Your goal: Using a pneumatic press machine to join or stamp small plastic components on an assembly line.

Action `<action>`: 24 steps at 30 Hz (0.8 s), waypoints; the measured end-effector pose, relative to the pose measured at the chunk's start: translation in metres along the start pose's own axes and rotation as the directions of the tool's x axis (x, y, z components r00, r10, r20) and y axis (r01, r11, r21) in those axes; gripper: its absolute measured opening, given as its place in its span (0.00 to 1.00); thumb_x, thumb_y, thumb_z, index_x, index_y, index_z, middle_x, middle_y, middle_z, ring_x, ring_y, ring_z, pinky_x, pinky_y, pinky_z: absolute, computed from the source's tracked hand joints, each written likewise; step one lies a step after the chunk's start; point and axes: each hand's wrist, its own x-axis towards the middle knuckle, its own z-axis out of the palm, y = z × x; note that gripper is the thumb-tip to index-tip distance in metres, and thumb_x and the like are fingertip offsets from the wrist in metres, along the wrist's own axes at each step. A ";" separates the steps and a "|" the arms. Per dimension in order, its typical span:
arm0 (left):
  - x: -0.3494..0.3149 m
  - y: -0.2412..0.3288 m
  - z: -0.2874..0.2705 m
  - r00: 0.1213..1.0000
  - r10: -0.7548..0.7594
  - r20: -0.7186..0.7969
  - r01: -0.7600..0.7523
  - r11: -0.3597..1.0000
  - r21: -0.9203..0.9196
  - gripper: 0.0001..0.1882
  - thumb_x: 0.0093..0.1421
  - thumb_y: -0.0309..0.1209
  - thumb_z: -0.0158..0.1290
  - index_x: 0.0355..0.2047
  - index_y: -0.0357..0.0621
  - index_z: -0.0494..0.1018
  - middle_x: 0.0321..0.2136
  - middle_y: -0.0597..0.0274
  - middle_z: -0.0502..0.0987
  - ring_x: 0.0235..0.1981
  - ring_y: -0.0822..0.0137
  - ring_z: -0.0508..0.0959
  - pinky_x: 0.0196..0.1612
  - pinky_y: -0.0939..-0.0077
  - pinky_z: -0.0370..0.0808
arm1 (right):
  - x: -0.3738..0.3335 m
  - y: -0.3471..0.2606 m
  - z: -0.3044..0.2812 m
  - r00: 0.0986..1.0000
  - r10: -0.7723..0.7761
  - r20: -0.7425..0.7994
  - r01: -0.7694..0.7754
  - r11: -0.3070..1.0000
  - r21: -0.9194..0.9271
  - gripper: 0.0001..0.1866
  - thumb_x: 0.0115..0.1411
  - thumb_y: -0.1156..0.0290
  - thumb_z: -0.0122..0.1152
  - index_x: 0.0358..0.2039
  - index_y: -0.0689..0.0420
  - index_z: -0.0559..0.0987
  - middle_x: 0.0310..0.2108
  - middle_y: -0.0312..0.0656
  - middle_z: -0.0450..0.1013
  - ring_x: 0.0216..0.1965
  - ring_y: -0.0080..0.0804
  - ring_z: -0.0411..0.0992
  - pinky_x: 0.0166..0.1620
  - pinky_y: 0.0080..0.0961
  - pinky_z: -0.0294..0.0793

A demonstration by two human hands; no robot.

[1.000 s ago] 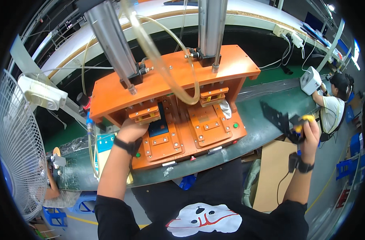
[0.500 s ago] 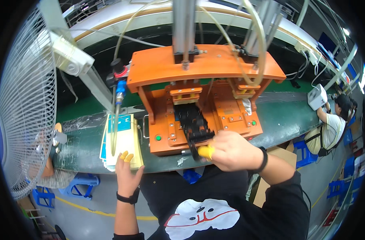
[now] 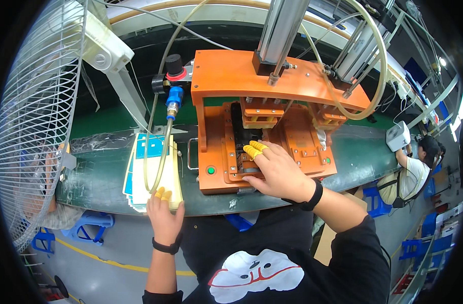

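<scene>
Since the picture of half a second ago, the right hand has moved further onto the orange press fixture: it lay at the fixture's near edge then and now reaches over the left bay, its yellow-capped fingers touching the dark part seated there. The hand lies flat and spread, pressing rather than gripping. The left hand has stayed at the stack of sheets, fingertips on its near edge; whether it pinches a sheet cannot be told. The view has also swung slightly to the right.

Counted: one press fixture with two bays, two metal cylinders rising from its top plate, one green button at its near left corner, and one stack of sheets. Each wrist carries one black band. Two yellow finger caps show on each hand.

The sheets are rectangular, pale yellow with blue printed panels, and lie at the near edge of the green surface, just left of the fixture. A clear hose loops down over them from a blue fitting under a black and red regulator. A wire fan guard fills the left side. Another person sits by the right end of the surface, near a small white box.
</scene>
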 end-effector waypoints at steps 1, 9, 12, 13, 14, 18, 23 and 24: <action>0.004 0.006 -0.003 0.999 -0.040 -0.008 0.040 0.998 -0.042 0.25 0.55 0.32 0.66 0.52 0.35 0.75 0.56 0.45 0.74 0.61 0.39 0.69 0.64 0.45 0.63 | 0.000 0.002 0.000 0.999 -0.020 0.025 0.021 0.998 -0.057 0.33 0.58 0.55 0.71 0.57 0.65 0.76 0.52 0.60 0.75 0.60 0.61 0.70 0.67 0.49 0.65; -0.002 0.006 0.008 0.997 -0.071 -0.030 0.071 0.997 -0.003 0.26 0.55 0.32 0.66 0.52 0.37 0.76 0.57 0.46 0.74 0.62 0.40 0.69 0.65 0.45 0.62 | 0.013 0.002 -0.012 0.988 -0.088 0.131 0.101 0.990 -0.101 0.35 0.56 0.54 0.71 0.57 0.65 0.75 0.50 0.58 0.76 0.59 0.59 0.72 0.68 0.51 0.65; -0.005 0.012 0.002 0.993 -0.120 0.012 0.119 0.993 0.021 0.25 0.55 0.32 0.66 0.52 0.38 0.76 0.58 0.47 0.74 0.65 0.41 0.68 0.66 0.43 0.61 | 0.010 -0.022 -0.011 0.995 -0.101 -0.003 0.098 0.978 -0.185 0.33 0.54 0.57 0.74 0.56 0.63 0.77 0.53 0.56 0.75 0.58 0.58 0.72 0.67 0.50 0.66; -0.006 0.016 0.000 0.992 -0.125 0.034 0.124 0.992 0.037 0.24 0.55 0.32 0.66 0.52 0.38 0.76 0.58 0.48 0.74 0.66 0.41 0.67 0.67 0.41 0.60 | 0.002 -0.035 -0.010 0.986 -0.133 -0.105 0.127 0.990 -0.065 0.31 0.54 0.59 0.74 0.55 0.61 0.79 0.55 0.56 0.75 0.56 0.54 0.74 0.64 0.48 0.69; -0.007 0.018 0.001 0.990 -0.140 0.034 0.139 0.990 0.040 0.24 0.55 0.32 0.66 0.52 0.38 0.76 0.58 0.48 0.74 0.66 0.41 0.67 0.67 0.41 0.60 | -0.006 -0.047 -0.007 0.967 -0.149 -0.208 0.164 0.985 0.056 0.28 0.53 0.62 0.75 0.54 0.60 0.80 0.57 0.55 0.74 0.55 0.50 0.76 0.60 0.45 0.73; -0.013 0.014 0.007 0.993 -0.113 0.039 0.112 0.993 0.023 0.22 0.56 0.31 0.66 0.50 0.38 0.77 0.58 0.51 0.76 0.67 0.43 0.67 0.68 0.39 0.59 | -0.016 -0.082 0.035 0.999 0.033 -0.043 -0.006 0.850 0.526 0.33 0.57 0.67 0.72 0.62 0.59 0.74 0.65 0.61 0.66 0.49 0.53 0.79 0.44 0.36 0.82; -0.024 0.008 -0.005 0.996 -0.078 0.045 0.076 0.996 0.045 0.18 0.57 0.30 0.66 0.47 0.41 0.79 0.55 0.58 0.80 0.66 0.43 0.70 0.68 0.39 0.58 | -0.006 -0.079 0.090 0.990 0.128 0.065 -0.143 0.866 0.479 0.39 0.62 0.61 0.69 0.68 0.64 0.65 0.69 0.63 0.61 0.51 0.54 0.78 0.49 0.35 0.81; -0.023 0.011 -0.007 0.994 -0.101 0.032 0.101 0.995 0.007 0.15 0.58 0.30 0.66 0.46 0.42 0.80 0.53 0.58 0.81 0.66 0.44 0.71 0.69 0.40 0.58 | -0.005 -0.079 0.095 0.992 0.114 0.045 -0.122 0.897 0.425 0.40 0.62 0.60 0.68 0.69 0.65 0.64 0.69 0.64 0.60 0.54 0.58 0.77 0.50 0.37 0.82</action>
